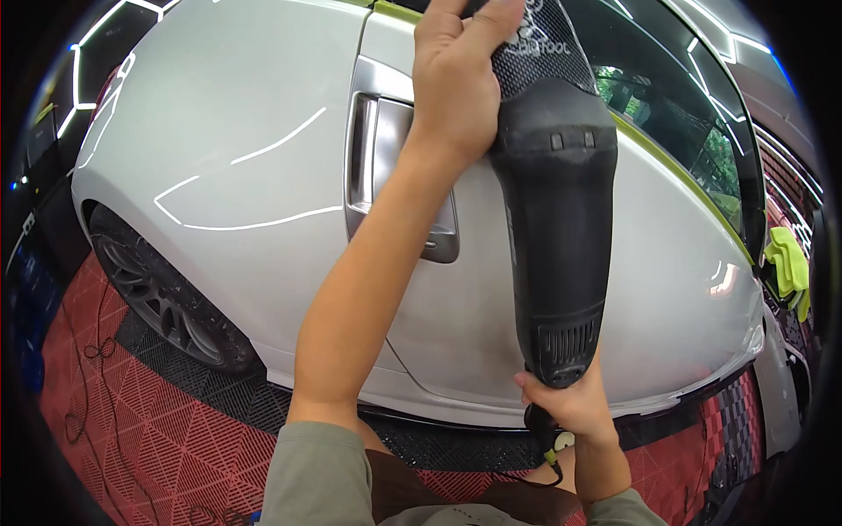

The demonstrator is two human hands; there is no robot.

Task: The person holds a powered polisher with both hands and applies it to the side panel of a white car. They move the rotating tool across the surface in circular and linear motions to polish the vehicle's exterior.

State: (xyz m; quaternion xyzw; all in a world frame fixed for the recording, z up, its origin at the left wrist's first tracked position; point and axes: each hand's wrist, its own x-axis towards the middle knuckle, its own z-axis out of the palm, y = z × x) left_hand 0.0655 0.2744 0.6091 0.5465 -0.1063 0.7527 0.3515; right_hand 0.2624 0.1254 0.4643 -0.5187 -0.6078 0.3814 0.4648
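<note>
A black car polisher with a patterned head cover stretches from the top of the view down toward my body, in front of a pale silver car door. My left hand grips the polisher's head at the top; some fingertips are cut off by the frame edge. At the vented rear end, my right hand is closed around the body, near where the power cord leaves it. The polisher's pad is out of sight. Behind my left forearm sits the car's door handle.
Green masking tape edges the side window. The rear wheel is at left. Lime-green towels hang at far right. Dark cables lie on the red tiled floor.
</note>
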